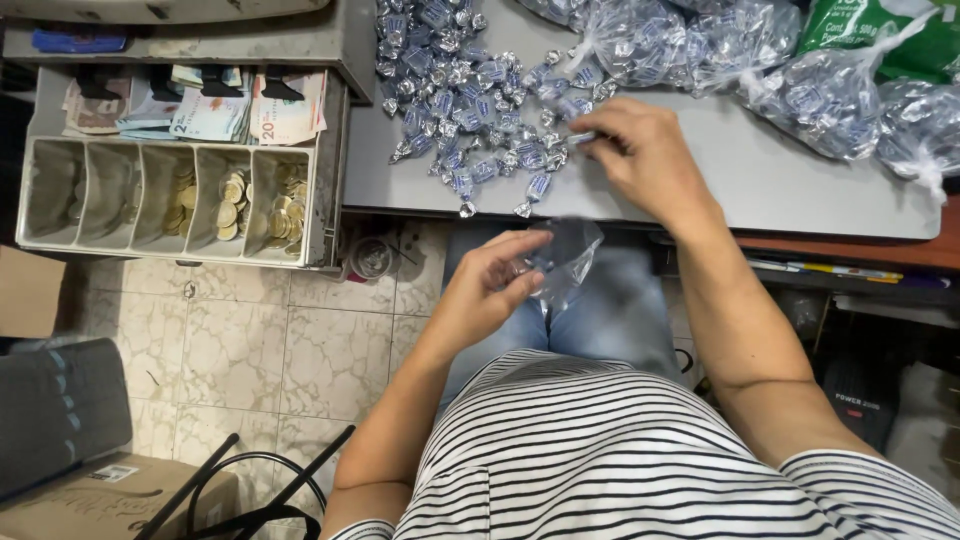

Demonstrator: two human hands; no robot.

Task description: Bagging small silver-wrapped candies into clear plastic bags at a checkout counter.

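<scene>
Many small candies in silver and blue wrappers [462, 95] lie loose in a pile on the grey counter [780, 185]. My right hand [645, 155] reaches over the pile's right edge and pinches one wrapped candy [580, 137] between its fingertips. My left hand [490, 285] is lower, over my lap, and holds a small clear plastic bag [568, 260] with its mouth up. Whether the bag holds anything I cannot tell.
Several tied clear bags full of the same candies [820, 90] lie at the counter's back right, beside a green package [880, 25]. An open cash drawer [185, 160] with banknotes and coins juts out at the left. A cardboard box [100, 495] and black cables sit on the tiled floor.
</scene>
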